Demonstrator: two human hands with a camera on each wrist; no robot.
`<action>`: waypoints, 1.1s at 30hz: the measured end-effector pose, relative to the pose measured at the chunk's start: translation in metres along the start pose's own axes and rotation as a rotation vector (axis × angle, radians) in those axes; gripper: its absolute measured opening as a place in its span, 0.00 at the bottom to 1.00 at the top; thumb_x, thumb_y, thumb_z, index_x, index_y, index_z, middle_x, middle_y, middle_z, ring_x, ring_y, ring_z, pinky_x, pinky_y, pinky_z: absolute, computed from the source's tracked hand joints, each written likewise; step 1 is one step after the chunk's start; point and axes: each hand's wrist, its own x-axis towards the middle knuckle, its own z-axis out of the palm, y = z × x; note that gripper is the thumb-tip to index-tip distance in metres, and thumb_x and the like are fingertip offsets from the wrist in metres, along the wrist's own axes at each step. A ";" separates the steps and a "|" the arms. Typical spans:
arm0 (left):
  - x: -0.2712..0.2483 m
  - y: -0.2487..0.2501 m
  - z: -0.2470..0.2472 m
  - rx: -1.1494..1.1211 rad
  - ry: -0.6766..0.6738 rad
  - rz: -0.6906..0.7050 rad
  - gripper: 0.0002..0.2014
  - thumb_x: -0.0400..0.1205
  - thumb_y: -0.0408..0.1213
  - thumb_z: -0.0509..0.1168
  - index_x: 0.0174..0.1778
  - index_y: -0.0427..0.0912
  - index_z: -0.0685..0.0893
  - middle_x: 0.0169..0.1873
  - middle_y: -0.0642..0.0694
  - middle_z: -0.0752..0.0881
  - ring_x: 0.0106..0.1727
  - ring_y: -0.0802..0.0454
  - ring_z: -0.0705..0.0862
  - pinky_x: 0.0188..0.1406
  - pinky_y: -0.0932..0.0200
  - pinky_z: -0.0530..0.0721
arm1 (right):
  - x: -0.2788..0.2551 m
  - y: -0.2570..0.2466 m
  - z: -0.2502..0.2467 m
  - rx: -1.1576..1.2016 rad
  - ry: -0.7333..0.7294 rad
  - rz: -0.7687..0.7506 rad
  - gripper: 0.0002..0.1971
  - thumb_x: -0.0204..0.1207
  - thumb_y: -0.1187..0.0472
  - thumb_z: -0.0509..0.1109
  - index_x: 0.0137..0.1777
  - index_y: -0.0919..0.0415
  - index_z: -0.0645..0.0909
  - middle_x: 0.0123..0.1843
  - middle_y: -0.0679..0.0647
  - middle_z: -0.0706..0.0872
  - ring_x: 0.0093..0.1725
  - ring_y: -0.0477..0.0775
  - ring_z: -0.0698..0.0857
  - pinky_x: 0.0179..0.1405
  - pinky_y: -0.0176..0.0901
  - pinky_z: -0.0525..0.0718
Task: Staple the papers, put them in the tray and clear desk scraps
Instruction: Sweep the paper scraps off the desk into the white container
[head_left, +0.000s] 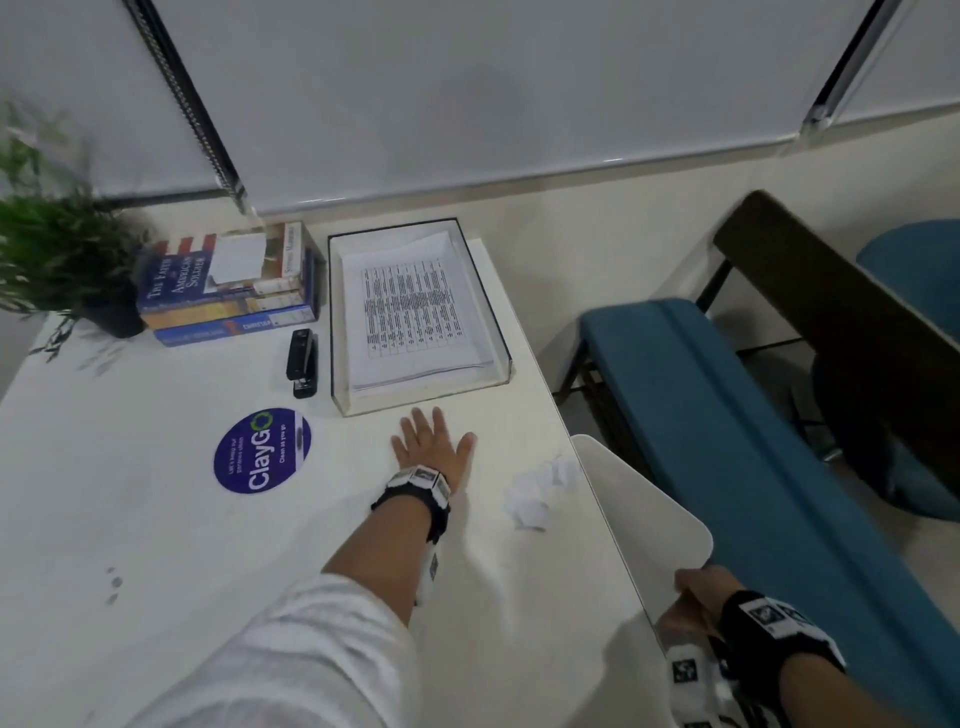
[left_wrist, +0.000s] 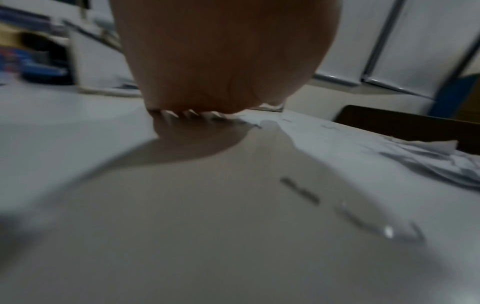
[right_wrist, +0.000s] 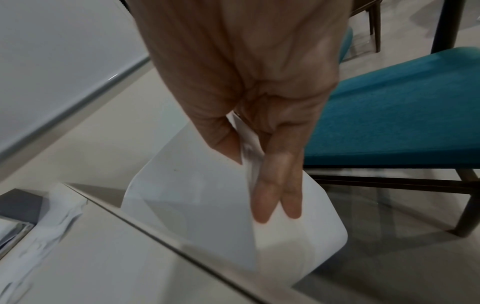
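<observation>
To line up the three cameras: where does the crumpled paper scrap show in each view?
Head: crumpled paper scrap lies lower right on the desk, between the left hand and the desk edge.
Left wrist: far right edge, blurred.
Right wrist: lower left, blurred.
Shared landmark: the desk edge.

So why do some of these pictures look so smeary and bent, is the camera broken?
No: the head view is sharp mid-desk, but its wide lens bends the blind and blurs the plant. The left wrist view is smeared, with the left hand throwing a shadow on the desk. The right wrist view is clearer, soft only around the bin held by the right hand.
</observation>
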 end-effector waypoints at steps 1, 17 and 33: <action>0.003 0.010 -0.001 0.027 -0.026 0.050 0.36 0.84 0.58 0.42 0.83 0.44 0.39 0.84 0.39 0.37 0.85 0.40 0.37 0.83 0.40 0.38 | -0.002 -0.001 -0.001 -0.014 -0.003 -0.001 0.14 0.73 0.79 0.60 0.26 0.75 0.74 0.24 0.60 0.76 0.24 0.56 0.73 0.27 0.41 0.73; -0.058 0.090 0.065 0.151 -0.121 0.316 0.33 0.85 0.57 0.41 0.83 0.46 0.43 0.84 0.40 0.37 0.84 0.39 0.35 0.83 0.40 0.36 | 0.004 -0.020 -0.004 0.035 0.006 -0.010 0.08 0.74 0.76 0.57 0.33 0.73 0.70 0.25 0.68 0.80 0.08 0.59 0.81 0.11 0.42 0.81; -0.020 0.077 0.020 0.069 -0.001 0.329 0.31 0.87 0.52 0.44 0.83 0.41 0.45 0.84 0.37 0.42 0.85 0.38 0.41 0.84 0.45 0.43 | 0.023 -0.015 0.002 0.074 -0.022 -0.014 0.08 0.70 0.78 0.59 0.30 0.72 0.72 0.30 0.67 0.81 0.38 0.70 0.83 0.65 0.70 0.78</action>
